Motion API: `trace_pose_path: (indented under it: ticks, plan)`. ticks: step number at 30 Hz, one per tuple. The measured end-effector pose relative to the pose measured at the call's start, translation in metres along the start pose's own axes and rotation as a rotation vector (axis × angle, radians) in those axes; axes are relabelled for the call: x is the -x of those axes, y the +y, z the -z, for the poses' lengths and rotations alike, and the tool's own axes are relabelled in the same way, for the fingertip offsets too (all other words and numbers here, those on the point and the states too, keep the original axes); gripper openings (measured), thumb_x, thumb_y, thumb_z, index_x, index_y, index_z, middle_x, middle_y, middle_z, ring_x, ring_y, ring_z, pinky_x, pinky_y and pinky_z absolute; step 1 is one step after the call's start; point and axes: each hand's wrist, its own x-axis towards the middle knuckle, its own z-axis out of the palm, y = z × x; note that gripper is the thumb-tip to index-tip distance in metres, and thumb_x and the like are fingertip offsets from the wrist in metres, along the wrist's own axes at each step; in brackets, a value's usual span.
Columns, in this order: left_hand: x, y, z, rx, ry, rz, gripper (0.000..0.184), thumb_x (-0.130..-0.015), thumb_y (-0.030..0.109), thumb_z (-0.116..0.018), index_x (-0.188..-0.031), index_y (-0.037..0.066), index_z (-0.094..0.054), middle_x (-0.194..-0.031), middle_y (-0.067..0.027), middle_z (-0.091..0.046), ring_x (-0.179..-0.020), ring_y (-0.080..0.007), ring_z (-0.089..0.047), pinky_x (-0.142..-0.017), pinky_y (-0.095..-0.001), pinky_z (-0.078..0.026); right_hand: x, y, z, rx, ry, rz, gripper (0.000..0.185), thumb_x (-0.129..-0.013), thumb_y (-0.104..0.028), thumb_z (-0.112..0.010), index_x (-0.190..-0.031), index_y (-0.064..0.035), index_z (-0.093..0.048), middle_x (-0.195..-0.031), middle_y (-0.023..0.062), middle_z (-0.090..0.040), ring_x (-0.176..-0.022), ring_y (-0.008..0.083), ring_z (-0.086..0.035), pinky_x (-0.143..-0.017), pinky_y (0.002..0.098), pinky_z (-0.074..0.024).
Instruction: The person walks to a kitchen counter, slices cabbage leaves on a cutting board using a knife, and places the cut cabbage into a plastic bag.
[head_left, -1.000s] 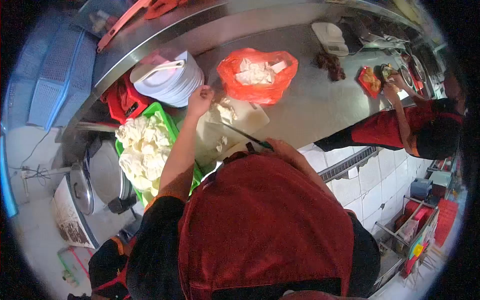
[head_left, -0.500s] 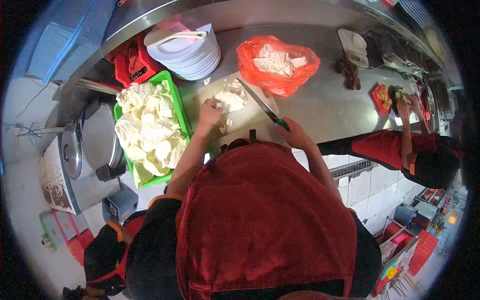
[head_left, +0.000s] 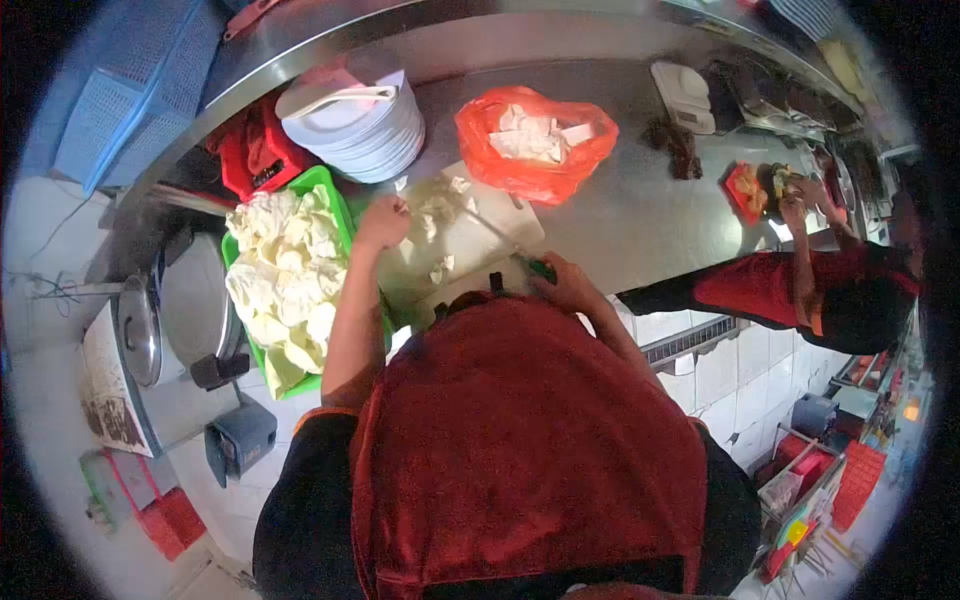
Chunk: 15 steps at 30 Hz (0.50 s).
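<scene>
My right hand (head_left: 572, 284) is closed round the green handle of a knife (head_left: 497, 236), whose blade points up and left across a white cutting board (head_left: 500, 225). At the board's left edge my left hand (head_left: 383, 222) has its fingers curled together; what they hold, if anything, is hidden. Chopped pale pieces (head_left: 436, 212) lie on the board between the hand and the blade, with a few scraps lower down. Left of my left forearm stands a green crate (head_left: 340, 205) heaped with pale, crinkled leaves that look like cabbage (head_left: 290, 265). An orange plastic bag (head_left: 540, 182) of pale pieces sits beyond the board.
A stack of white plates (head_left: 375, 140) with a white spoon on top is at the back left, beside a red basket (head_left: 262, 150). A white scale (head_left: 683, 98) stands at the back right. Another person's hands (head_left: 805, 203) work over food at the far right.
My left hand has moved left, away from the chopped pieces. The knife has swung lower, its blade now dimmer against the board. A person at the lower left has gone from view.
</scene>
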Motion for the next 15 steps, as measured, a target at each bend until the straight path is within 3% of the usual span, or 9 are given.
trace_pose_path:
  ticks: [3,6,8,9,11,15]
  plan:
    - [-0.008,0.053,0.028,0.211,0.037,-0.070,0.036,-0.080,0.032,-0.066,-0.097,0.001,-0.065,-0.094,-0.0220,-0.068,-0.090,-0.0347,-0.065,-0.080,-0.0403,-0.050,0.003,0.004,-0.007,-0.003,-0.056,0.015,0.050,-0.085,-0.034,-0.068,-0.121,-0.0022,-0.054,-0.111,0.0217,-0.064,-0.105,0.0374,-0.062,-0.088,0.0437,-0.0478]
    - [-0.045,0.109,0.019,0.233,0.336,-0.253,0.039,-0.078,0.035,-0.068,-0.101,0.003,-0.064,-0.099,-0.0215,-0.067,-0.094,-0.0348,-0.065,-0.085,-0.0403,-0.049,0.005,-0.005,-0.010,0.000,-0.092,0.046,0.050,-0.085,-0.034,-0.068,-0.121,-0.0024,-0.054,-0.112,0.0220,-0.064,-0.105,0.0369,-0.062,-0.088,0.0434,-0.0479]
    - [-0.071,0.166,0.012,0.304,0.150,-0.268,0.047,-0.076,0.040,-0.071,-0.107,0.006,-0.064,-0.103,-0.0206,-0.067,-0.097,-0.0355,-0.065,-0.087,-0.0408,-0.049,0.002,-0.007,-0.006,0.045,-0.104,0.051,0.050,-0.086,-0.034,-0.068,-0.122,-0.0026,-0.054,-0.113,0.0222,-0.064,-0.106,0.0368,-0.062,-0.089,0.0433,-0.0477]
    - [-0.074,0.178,0.006,0.267,0.187,-0.282,0.052,-0.074,0.043,-0.072,-0.111,0.008,-0.064,-0.104,-0.0210,-0.067,-0.102,-0.0356,-0.064,-0.089,-0.0413,-0.049,0.002,-0.002,-0.011,0.019,-0.093,0.039,0.046,-0.087,-0.033,-0.066,-0.120,-0.0032,-0.055,-0.109,0.0225,-0.065,-0.103,0.0390,-0.062,-0.088,0.0443,-0.0477]
    - [-0.059,0.188,0.014,0.324,0.193,-0.308,0.051,-0.077,0.042,-0.071,-0.111,0.005,-0.064,-0.108,-0.0227,-0.066,-0.106,-0.0357,-0.063,-0.092,-0.0411,-0.048,0.001,0.010,-0.019,-0.016,-0.076,0.029,0.042,-0.088,-0.032,-0.064,-0.118,-0.0039,-0.056,-0.106,0.0227,-0.066,-0.100,0.0412,-0.062,-0.087,0.0453,-0.0477]
    - [-0.061,0.115,0.007,0.282,0.308,-0.227,0.046,-0.081,0.035,-0.069,-0.110,0.000,-0.063,-0.111,-0.0244,-0.064,-0.107,-0.0376,-0.061,-0.092,-0.0422,-0.047,0.003,0.027,-0.020,-0.072,-0.071,0.054,0.041,-0.088,-0.030,-0.063,-0.117,-0.0030,-0.056,-0.110,0.0227,-0.065,-0.104,0.0412,-0.060,-0.089,0.0457,-0.0468]
